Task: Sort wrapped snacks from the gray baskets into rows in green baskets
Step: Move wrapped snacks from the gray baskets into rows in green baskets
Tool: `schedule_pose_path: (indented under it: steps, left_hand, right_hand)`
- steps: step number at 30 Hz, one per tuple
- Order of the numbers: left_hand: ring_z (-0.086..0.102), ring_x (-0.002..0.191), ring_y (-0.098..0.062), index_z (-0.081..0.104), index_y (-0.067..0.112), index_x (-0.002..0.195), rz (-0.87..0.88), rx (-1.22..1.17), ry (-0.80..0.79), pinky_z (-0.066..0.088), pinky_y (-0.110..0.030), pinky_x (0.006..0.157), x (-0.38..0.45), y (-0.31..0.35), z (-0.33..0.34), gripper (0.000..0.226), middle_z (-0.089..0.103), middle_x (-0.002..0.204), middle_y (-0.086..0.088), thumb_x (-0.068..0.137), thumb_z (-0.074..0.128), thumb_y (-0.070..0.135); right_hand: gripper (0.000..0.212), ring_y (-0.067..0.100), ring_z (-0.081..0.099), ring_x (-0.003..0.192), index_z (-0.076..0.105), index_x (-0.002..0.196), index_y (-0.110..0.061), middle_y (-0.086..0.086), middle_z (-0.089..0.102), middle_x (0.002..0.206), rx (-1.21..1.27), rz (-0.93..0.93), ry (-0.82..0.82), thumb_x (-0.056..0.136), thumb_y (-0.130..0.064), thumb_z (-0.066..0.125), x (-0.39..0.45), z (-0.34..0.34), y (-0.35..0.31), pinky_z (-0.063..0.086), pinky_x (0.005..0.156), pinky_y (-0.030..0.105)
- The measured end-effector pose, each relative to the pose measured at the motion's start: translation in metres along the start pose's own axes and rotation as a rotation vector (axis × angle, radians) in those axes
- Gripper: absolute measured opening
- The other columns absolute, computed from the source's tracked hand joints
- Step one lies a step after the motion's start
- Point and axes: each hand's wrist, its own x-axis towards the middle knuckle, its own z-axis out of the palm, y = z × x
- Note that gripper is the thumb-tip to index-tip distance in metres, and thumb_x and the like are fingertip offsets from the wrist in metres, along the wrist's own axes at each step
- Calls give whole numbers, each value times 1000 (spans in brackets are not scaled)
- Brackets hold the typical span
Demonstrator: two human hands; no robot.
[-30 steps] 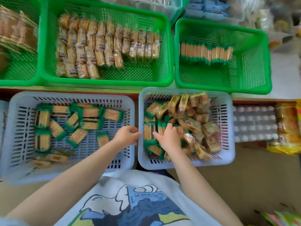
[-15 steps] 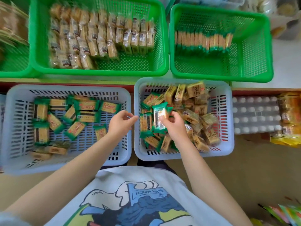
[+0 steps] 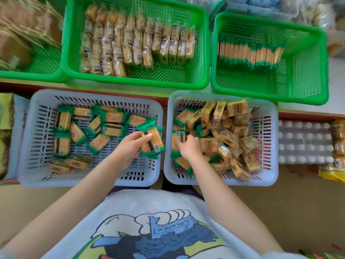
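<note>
My left hand [image 3: 130, 146] grips a green-wrapped cracker pack [image 3: 152, 140] over the right edge of the left gray basket [image 3: 33, 146], which holds several loose green-wrapped packs. My right hand [image 3: 188, 147] reaches into the right gray basket [image 3: 268, 146], fingers on another green-wrapped pack [image 3: 178, 140] among a mixed pile of green and clear-wrapped snacks. Beyond them, the middle green basket [image 3: 203, 58] holds rows of clear-wrapped crackers. The right green basket [image 3: 306, 71] holds one row of green-wrapped packs [image 3: 248, 52] along its back.
A third green basket [image 3: 37, 71] with brown packets stands at the far left. White-capped bottles in shrink wrap [image 3: 304, 143] and yellow packets [image 3: 337, 146] lie right of the gray baskets. Clear bins sit behind the green ones.
The green-wrapped pack passed from my right hand to my left hand. My right hand went back down into the right gray basket onto another pack.
</note>
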Motion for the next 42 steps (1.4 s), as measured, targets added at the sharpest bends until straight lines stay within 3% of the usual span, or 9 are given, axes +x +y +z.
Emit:
schedule_pose_path:
  steps: [6, 13, 15, 20, 23, 27, 33, 39, 42]
  left_hand:
    - [72, 103, -28, 58, 11, 109, -30, -92, -81, 55, -37, 80, -5, 6, -15, 12, 74, 111, -13, 99, 60, 17]
    - [63, 109, -34, 52, 8, 114, 21, -112, -260, 49, -50, 97, -2, 30, -12, 36, 70, 106, -13, 85, 71, 17]
    - [65, 107, -33, 55, 12, 119, 60, -104, -257, 50, -52, 96, -4, 38, -2, 33, 72, 105, -11, 90, 69, 19]
    - [72, 90, -27, 55, 20, 122, 94, -197, -149, 60, -49, 77, -8, 54, 38, 29, 70, 105, -12, 95, 63, 31]
    - [68, 109, -37, 56, 14, 133, 137, -260, -192, 60, -51, 84, -6, 62, 74, 56, 69, 122, -19, 88, 61, 49]
    - [64, 118, -38, 53, 12, 140, 109, -361, -173, 61, -46, 83, 2, 76, 140, 73, 65, 129, -22, 83, 65, 55]
    - [72, 85, -23, 61, 9, 117, 150, -397, -159, 60, -32, 68, 26, 90, 240, 35, 69, 105, -13, 95, 64, 36]
    - [69, 97, -32, 41, 8, 146, 192, -543, -141, 58, -40, 72, 53, 100, 319, 90, 60, 119, -19, 73, 78, 46]
    - [70, 98, -32, 41, 5, 146, 172, -558, -186, 59, -39, 71, 62, 101, 354, 90, 62, 126, -23, 75, 75, 50]
  right_hand:
    - [46, 26, 57, 102, 50, 125, -8, 11, 59, 125, 271, 84, 4, 91, -29, 73, -6, -6, -7, 47, 81, 36]
    - [45, 31, 60, 114, 56, 127, -2, 6, 58, 113, 371, 62, -64, 94, -28, 69, -25, -27, -2, 45, 85, 38]
    - [29, 24, 64, 98, 65, 111, -7, 2, 66, 105, 520, 30, -16, 94, -30, 68, -29, -38, -1, 49, 82, 39]
    - [30, 30, 66, 112, 69, 116, -10, 10, 73, 115, 1096, -192, -202, 91, -27, 70, -36, -82, 0, 50, 102, 47]
    - [22, 24, 69, 106, 70, 115, -11, 7, 75, 111, 1003, -396, -246, 96, -22, 65, -41, -108, -6, 53, 99, 43]
    - [48, 14, 61, 121, 62, 135, -13, 1, 67, 130, 559, -576, 8, 93, -36, 69, -37, -136, 5, 47, 107, 36]
    - [61, 20, 45, 110, 51, 146, -27, 2, 40, 110, 258, -669, 371, 93, -58, 55, -14, -185, 59, 39, 98, 30]
    - [79, 12, 48, 133, 34, 151, -36, -9, 47, 147, 681, -509, -40, 83, -72, 49, 19, -234, 113, 45, 109, 47]
    - [64, 9, 53, 122, 37, 150, -25, -8, 54, 136, 716, -502, 41, 97, -60, 47, 28, -256, 127, 49, 93, 24]
